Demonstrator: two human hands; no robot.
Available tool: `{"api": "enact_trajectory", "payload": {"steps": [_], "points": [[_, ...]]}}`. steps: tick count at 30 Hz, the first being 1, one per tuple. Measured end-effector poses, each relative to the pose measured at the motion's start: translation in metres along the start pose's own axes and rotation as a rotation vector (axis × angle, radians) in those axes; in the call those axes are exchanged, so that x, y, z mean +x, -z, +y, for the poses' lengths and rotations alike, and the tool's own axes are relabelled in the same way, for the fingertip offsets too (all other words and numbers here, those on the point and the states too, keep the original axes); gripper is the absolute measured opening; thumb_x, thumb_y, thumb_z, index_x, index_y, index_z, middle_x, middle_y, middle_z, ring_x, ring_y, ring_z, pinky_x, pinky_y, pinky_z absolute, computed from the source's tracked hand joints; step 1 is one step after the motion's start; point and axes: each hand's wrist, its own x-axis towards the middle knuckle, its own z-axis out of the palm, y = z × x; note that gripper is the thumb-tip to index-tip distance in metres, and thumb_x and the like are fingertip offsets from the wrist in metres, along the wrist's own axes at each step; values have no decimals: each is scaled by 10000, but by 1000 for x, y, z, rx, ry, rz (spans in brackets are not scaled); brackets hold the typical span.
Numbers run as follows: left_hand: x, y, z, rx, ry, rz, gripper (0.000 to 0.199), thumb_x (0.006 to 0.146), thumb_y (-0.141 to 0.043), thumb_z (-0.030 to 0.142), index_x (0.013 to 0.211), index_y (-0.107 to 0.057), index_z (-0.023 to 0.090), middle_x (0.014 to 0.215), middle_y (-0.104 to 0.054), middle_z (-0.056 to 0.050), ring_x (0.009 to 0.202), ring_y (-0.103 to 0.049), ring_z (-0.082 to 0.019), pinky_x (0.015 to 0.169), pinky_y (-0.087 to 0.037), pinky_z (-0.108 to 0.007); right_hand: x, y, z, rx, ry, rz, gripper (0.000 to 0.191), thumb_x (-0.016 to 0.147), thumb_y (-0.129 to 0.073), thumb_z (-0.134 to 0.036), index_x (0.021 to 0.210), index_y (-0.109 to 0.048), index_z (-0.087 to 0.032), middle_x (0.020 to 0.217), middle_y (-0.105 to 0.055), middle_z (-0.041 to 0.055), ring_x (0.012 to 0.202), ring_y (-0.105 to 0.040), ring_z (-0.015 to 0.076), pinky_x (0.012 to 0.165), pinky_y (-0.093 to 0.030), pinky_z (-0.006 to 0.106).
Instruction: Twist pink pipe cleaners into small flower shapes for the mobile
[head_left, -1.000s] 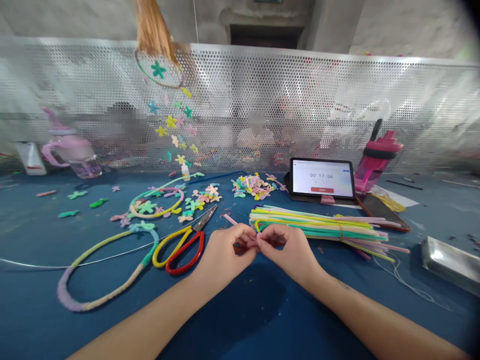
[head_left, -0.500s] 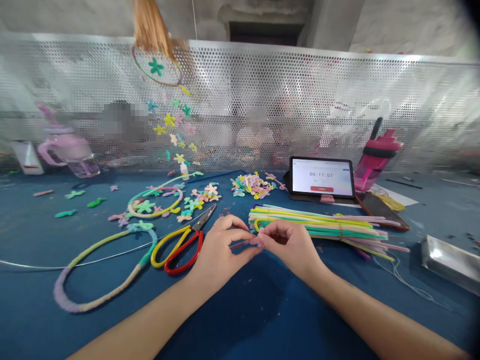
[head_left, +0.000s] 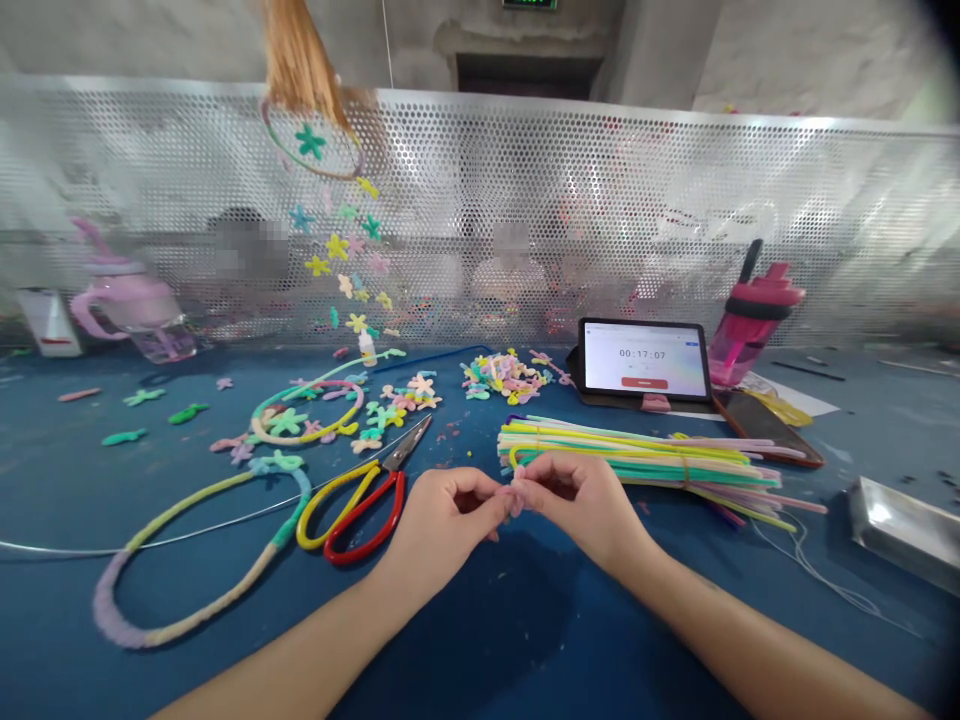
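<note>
My left hand (head_left: 446, 525) and my right hand (head_left: 577, 505) meet above the blue table top, both pinching a short pink pipe cleaner (head_left: 510, 498). Most of that piece is hidden inside my fingers. Just left of my left hand lie scissors (head_left: 358, 515) with red and yellow handles, not touching it. Beyond my right hand rests a bundle of multicoloured pipe cleaners (head_left: 637, 460), tied with a band. A pastel fuzzy wire loop (head_left: 187, 535) lies further left.
Felt-like flower shapes lie in a pile (head_left: 502, 375) and around a ring (head_left: 304, 412). A tablet (head_left: 643, 358) shows a timer; a phone (head_left: 765, 425), pink bottle (head_left: 754, 320) and metal tray (head_left: 904, 530) stand right. Blurred people sit behind a perforated metal screen (head_left: 600, 200).
My hands have closed in around the pink piece, and my left fingers, spread apart half a second ago, now curl over it. The whole view has shifted slightly.
</note>
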Motion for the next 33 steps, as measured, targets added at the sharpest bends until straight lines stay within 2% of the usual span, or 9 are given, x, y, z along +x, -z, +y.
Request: {"api": "enact_trajectory", "payload": {"steps": [6,11,14,18,25,29,33], "points": [[1,1,-2,-19,3,3,240,751,-636,358,718,-684,125,610,-631,-30,522,-565,-115,501,-433,-194,5,8,0,50,-72,-148,101,712,-677,-262,715,-672,-161,682,-656,19,628,-581,137,592,-461,233],[3,0,-3,-143,14,-2,239,757,-637,334,720,-677,102,650,-648,-50,524,-533,-98,508,-434,-190,5,12,-3,17,-24,-203,66,722,-655,-196,771,-654,-151,737,-621,9,665,-547,116,618,-435,219],[3,0,-3,-233,23,-17,239,747,-657,331,738,-681,93,691,-662,-68,539,-511,-91,514,-435,-190,6,12,-4,89,-19,-232,80,729,-650,-182,799,-639,-144,781,-611,13,713,-550,115,655,-434,219],[2,0,0,-296,38,-23,233,737,-676,328,753,-694,97,701,-666,-71,557,-509,-93,519,-439,-188,7,12,-4,185,-11,-215,108,718,-683,-222,749,-624,-138,741,-601,9,650,-524,98,585,-419,201],[0,-2,7,-351,106,-7,193,713,-704,295,720,-708,103,645,-656,-44,520,-504,-75,511,-441,-174,7,11,-1,181,30,-189,181,721,-694,-309,687,-629,-144,666,-611,11,560,-501,95,532,-427,214],[-1,-4,5,-405,100,-19,194,706,-709,298,727,-711,105,671,-663,-47,541,-527,-83,517,-448,-176,7,11,0,179,37,-156,186,714,-700,-324,695,-636,-150,666,-630,16,554,-512,101,520,-426,221],[-1,-4,2,-348,78,-11,190,730,-683,297,759,-716,112,648,-659,-38,511,-531,-79,514,-457,-177,6,12,-1,194,36,-117,173,713,-701,-299,680,-622,-148,672,-656,26,572,-541,108,517,-422,218]]}}
